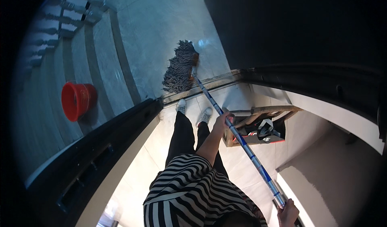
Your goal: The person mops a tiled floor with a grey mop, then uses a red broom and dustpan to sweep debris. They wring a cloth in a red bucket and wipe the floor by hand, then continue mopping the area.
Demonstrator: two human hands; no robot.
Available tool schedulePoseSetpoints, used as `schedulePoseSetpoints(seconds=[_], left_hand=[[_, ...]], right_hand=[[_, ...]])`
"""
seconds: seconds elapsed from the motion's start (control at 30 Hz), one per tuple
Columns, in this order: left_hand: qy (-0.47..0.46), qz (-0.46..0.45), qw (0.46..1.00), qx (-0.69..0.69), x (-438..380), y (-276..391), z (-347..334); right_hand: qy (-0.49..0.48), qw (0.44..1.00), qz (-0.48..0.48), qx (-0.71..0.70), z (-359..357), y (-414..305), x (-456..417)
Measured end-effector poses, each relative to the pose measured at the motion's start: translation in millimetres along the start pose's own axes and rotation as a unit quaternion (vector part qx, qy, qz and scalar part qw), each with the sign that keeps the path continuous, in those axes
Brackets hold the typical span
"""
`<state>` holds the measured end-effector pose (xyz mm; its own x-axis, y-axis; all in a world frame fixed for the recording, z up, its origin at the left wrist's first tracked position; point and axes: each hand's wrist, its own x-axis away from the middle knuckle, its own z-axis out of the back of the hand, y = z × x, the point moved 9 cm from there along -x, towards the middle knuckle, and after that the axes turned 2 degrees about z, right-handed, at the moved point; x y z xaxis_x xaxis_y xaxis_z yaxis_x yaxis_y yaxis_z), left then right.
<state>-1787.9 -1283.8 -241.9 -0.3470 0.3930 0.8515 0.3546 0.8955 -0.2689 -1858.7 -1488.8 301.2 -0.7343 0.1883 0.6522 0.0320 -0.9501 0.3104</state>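
A string mop with a grey head (181, 68) lies on the tiled floor just beyond the door threshold (202, 86). Its metal handle (252, 157), silver with blue patches, runs diagonally back towards the lower right. My left hand (225, 120) is closed around the middle of that handle. Near the handle's upper end, my right hand (288, 212) grips it low in the picture. Both of my feet, in light sneakers (181, 106), stand on the near side of the threshold.
A red bucket (72, 101) rests on the stairs at the left, beside a balustrade (63, 31). Dark door frame parts (99, 157) flank the threshold. Right of my legs stands a wooden chair (269, 109) with a dark bag (272, 133). A large dark door panel (272, 24) fills the upper right.
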Motion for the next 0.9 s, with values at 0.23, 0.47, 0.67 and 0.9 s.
schedulePoseSetpoints(seconds=[0.23, 0.47, 0.67, 0.9], left_hand=[[0.115, -0.062, 0.987, -0.091, 40.6, 23.6, 66.0], [0.148, -0.142, 0.967, -0.150, 89.4, 128.0, 65.2], [0.135, -0.162, 0.966, -0.152, 72.3, 206.9, 81.8], [0.210, -0.207, 0.926, -0.235, 48.3, 214.1, 93.3]], right_hand=[[0.057, 0.996, 0.022, -0.060, -100.5, 12.6, 14.3], [0.056, 0.984, 0.070, -0.157, -179.4, -45.5, -11.4], [0.058, 0.954, 0.111, -0.273, -151.7, -106.4, -26.1], [-0.163, 0.927, 0.047, -0.335, -168.3, -136.3, -27.2]])
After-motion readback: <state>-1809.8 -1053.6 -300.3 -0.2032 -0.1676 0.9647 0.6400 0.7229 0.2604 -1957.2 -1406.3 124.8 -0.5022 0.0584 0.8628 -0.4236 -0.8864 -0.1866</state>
